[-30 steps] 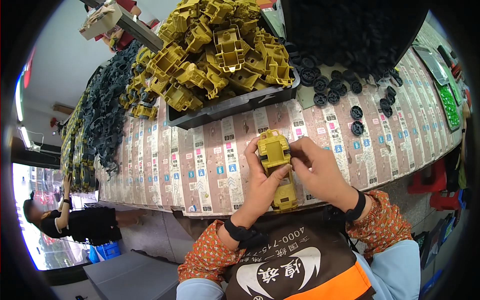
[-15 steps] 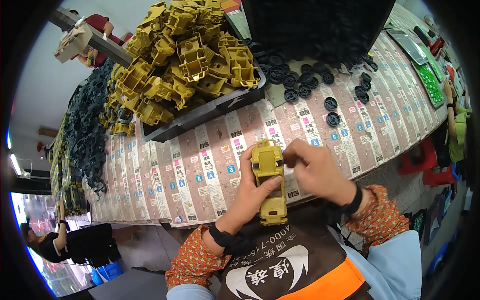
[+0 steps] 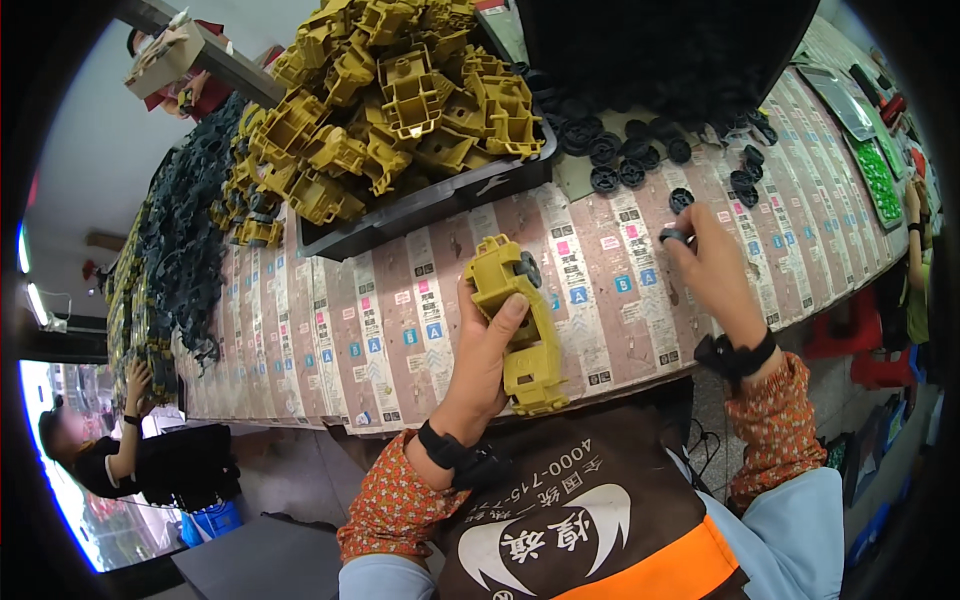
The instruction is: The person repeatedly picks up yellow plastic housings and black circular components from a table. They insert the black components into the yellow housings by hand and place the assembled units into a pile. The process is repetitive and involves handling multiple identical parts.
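Nearest the camera, the person's brown and orange apron (image 3: 590, 530) is filling the lower edge, with patterned orange sleeves (image 3: 400, 500) coming up on either side. The left hand (image 3: 485, 355) is closing around a yellow toy truck body (image 3: 515, 320), thumb across its side, holding it tilted just above the table's near edge; one black wheel (image 3: 530, 268) is showing on the truck's far end. The right hand (image 3: 715, 275) is reaching out over the table (image 3: 400, 330) to the right of the truck, well apart from it, fingers curling and pinching a small black wheel (image 3: 675, 236) at the fingertips. The table is covered in strips of printed labels. Farther on, loose black wheels (image 3: 625, 160) are lying scattered near the right hand. Beyond the truck, a dark tray (image 3: 440, 200) is holding a heap of yellow truck parts (image 3: 390, 90). To the far left, a pile of black parts (image 3: 175, 250) is running along the table, and another person (image 3: 120, 450) is sitting below it.
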Motion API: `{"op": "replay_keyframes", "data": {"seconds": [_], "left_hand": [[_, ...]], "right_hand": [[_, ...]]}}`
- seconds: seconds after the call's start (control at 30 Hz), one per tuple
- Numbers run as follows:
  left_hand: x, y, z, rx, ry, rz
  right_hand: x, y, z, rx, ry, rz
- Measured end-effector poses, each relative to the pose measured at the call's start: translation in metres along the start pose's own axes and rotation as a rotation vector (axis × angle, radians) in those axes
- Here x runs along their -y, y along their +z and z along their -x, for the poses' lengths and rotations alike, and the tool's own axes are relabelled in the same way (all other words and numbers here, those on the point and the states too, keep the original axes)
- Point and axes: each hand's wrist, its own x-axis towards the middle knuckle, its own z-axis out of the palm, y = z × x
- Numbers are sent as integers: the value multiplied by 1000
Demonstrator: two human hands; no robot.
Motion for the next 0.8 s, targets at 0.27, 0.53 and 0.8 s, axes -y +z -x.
{"op": "replay_keyframes", "data": {"seconds": [0.27, 0.53, 0.8], "left_hand": [[-9, 8, 1, -82, 201, 104], [-11, -2, 3, -145, 376, 54], [-10, -3, 3, -186, 476, 15]], "right_hand": [[97, 43, 57, 309, 2, -641], [109, 52, 74, 378, -11, -596], [110, 61, 77, 335, 82, -725]]}}
